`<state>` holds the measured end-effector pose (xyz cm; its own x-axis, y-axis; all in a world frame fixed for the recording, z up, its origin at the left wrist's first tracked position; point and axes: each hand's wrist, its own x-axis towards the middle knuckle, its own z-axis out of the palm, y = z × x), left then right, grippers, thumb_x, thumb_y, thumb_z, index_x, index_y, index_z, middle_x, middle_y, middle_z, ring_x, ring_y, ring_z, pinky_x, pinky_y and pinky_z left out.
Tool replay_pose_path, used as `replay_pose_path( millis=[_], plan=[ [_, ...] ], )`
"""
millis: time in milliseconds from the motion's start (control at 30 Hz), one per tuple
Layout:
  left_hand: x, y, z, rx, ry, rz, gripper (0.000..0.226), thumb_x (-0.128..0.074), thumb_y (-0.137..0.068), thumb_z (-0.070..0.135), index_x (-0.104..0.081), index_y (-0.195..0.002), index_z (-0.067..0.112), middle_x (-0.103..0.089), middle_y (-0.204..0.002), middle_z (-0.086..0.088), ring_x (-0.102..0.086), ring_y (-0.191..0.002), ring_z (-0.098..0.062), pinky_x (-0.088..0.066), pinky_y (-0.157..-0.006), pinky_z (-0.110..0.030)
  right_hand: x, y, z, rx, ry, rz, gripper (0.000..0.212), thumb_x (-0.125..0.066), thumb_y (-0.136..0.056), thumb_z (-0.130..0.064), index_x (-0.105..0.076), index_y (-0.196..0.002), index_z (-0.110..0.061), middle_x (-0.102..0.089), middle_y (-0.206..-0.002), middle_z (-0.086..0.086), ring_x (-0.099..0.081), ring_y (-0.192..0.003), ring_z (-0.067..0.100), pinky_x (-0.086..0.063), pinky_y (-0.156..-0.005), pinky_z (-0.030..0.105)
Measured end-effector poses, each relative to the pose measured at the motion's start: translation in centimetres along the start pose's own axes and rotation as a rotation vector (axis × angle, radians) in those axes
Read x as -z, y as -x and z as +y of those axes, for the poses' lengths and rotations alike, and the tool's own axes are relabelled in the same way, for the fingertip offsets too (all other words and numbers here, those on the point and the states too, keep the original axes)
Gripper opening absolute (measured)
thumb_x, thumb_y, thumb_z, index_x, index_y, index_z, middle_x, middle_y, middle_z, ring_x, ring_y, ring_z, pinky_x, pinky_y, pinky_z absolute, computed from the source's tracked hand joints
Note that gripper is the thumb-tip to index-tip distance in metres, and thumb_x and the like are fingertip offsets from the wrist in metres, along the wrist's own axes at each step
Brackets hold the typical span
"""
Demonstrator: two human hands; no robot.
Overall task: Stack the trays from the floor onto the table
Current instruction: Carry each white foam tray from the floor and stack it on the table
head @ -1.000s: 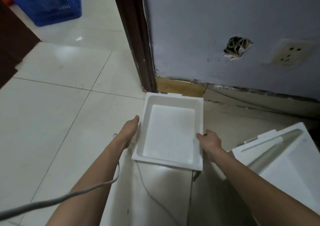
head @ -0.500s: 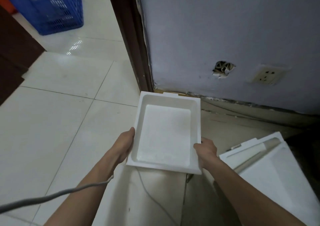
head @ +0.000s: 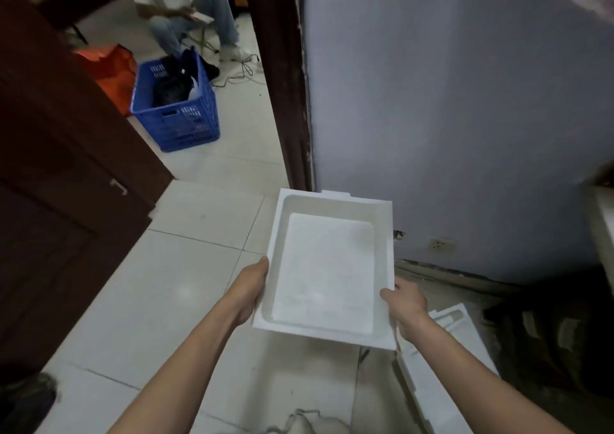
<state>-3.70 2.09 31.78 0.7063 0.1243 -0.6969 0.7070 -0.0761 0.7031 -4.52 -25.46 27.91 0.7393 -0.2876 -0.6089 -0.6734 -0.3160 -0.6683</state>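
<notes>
A white foam tray point(head: 327, 269) is held up in the air in front of me, open side up and nothing inside. My left hand point(head: 252, 286) grips its left rim near the front corner. My right hand point(head: 403, 302) grips the right rim, thumb on top. A second white foam tray point(head: 435, 360) lies on the floor at the lower right, partly hidden behind my right forearm. No table top is plainly in view.
A grey wall point(head: 465, 118) with a socket point(head: 440, 244) stands straight ahead. A dark door frame point(head: 279, 78) and a brown cabinet point(head: 59, 184) flank a tiled passage. A blue crate point(head: 177, 108) and a seated person point(head: 186, 12) are beyond.
Both hands have lifted the tray off the floor and the view has risen with it. The doorway, the crate and the seated person have come into sight.
</notes>
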Motion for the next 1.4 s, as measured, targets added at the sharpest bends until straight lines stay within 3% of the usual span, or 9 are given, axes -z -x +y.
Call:
replay_pose_path(
  millis=[267,400,500,667,867,1000,1067,1167,1400],
  plan=[
    [-1.0,22.0,12.1,-0.1,0.096,-0.021,0.046,-0.034,-0.107,0.038,-0.071,-0.112,0.011,-0.077,-0.105,-0.007,-0.074,-0.096,-0.024,-0.055,-0.084,-0.037,16.2,19.0,-12.0,0.166,0.057,0.015,0.026,-0.049,-0.083,-0.005,-0.072,-0.092,-0.012,-0.074,-0.094,0.007,-0.067,-0.083,0.027,-0.055,-0.074,0.033],
    [-3.8,30.1,16.8,-0.206,0.122,0.003,0.039,-0.038,-0.107,0.033,-0.071,-0.098,0.014,-0.077,-0.096,-0.006,-0.072,-0.083,-0.019,-0.055,-0.073,-0.034,23.6,25.1,-14.8,0.22,0.038,0.055,0.023,-0.054,-0.085,-0.009,-0.073,-0.096,-0.015,-0.073,-0.098,0.006,-0.067,-0.085,0.025,-0.053,-0.069,0.026],
    [-7.0,34.7,18.9,-0.258,0.121,-0.004,0.033,-0.041,-0.106,0.033,-0.068,-0.096,0.015,-0.074,-0.094,-0.003,-0.069,-0.084,-0.018,-0.053,-0.071,-0.033,28.8,28.9,-14.3,0.247,-0.04,0.085,0.022,-0.055,-0.087,-0.008,-0.072,-0.1,-0.015,-0.071,-0.097,0.003,-0.064,-0.076,0.018,-0.047,-0.056,0.021],
    [-12.2,38.4,19.6,-0.347,0.052,-0.132,0.019,-0.054,-0.101,0.02,-0.069,-0.103,0.01,-0.079,-0.085,-0.004,-0.075,-0.072,-0.019,-0.06,-0.06,-0.033,35.1,32.1,-10.5,0.272,-0.119,0.098,0.024,-0.057,-0.086,-0.012,-0.071,-0.105,-0.016,-0.072,-0.102,0.003,-0.068,-0.088,0.023,-0.053,-0.068,0.028],
    [-19.7,38.9,17.5,-0.465,-0.254,-0.165,0.028,-0.059,-0.085,-0.01,-0.071,-0.107,0.004,-0.077,-0.096,-0.013,-0.074,-0.079,-0.027,-0.059,-0.066,-0.033,42.7,35.3,-3.5,0.234,-0.145,0.132,0.011,-0.06,-0.077,-0.014,-0.07,-0.077,-0.015,-0.07,-0.073,-0.003,-0.063,-0.067,0.02,-0.048,-0.059,0.027],
    [-24.7,39.1,17.9,-0.458,-0.31,-0.217,0.026,-0.052,-0.084,-0.013,-0.071,-0.094,0.002,-0.075,-0.088,-0.015,-0.07,-0.065,-0.023,-0.056,-0.059,-0.029,47.0,35.7,-0.6,0.219,-0.199,0.159,0.013,-0.066,-0.079,-0.021,-0.074,-0.088,-0.016,-0.076,-0.087,-0.002,-0.072,-0.085,0.022,-0.059,-0.085,0.042],
    [-26.6,38.8,18.5,-0.473,-0.356,-0.274,0.027,-0.052,-0.083,-0.012,-0.072,-0.094,0.003,-0.075,-0.091,-0.018,-0.071,-0.068,-0.025,-0.056,-0.061,-0.032,48.9,36.3,0.2,0.209,-0.208,0.185,0.03,-0.067,-0.08,-0.022,-0.069,-0.11,-0.018,-0.075,-0.092,-0.006,-0.071,-0.089,0.017,-0.057,-0.088,0.04],
    [-29.2,38.8,20.0,-0.518,-0.476,-0.363,0.03,-0.051,-0.084,-0.01,-0.073,-0.096,0.006,-0.077,-0.092,-0.016,-0.072,-0.073,-0.028,-0.058,-0.066,-0.037,52.4,37.3,0.5,0.195,-0.154,0.326,0.076,-0.068,-0.083,-0.026,-0.031,-0.148,-0.018,-0.062,-0.126,0.002,-0.059,-0.116,0.023,-0.047,-0.092,0.03],
    [-33.0,39.0,24.3,-0.652,-0.713,-0.519,0.036,-0.054,-0.078,-0.001,-0.075,-0.1,0.017,-0.077,-0.099,-0.01,-0.074,-0.093,-0.032,-0.057,-0.087,-0.055,60.3,36.6,-1.2,0.238,0.076,0.516,0.077,-0.069,-0.084,-0.03,-0.032,-0.149,-0.013,-0.047,-0.145,0.011,-0.046,-0.131,0.029,-0.043,-0.099,0.036]
  ],
)
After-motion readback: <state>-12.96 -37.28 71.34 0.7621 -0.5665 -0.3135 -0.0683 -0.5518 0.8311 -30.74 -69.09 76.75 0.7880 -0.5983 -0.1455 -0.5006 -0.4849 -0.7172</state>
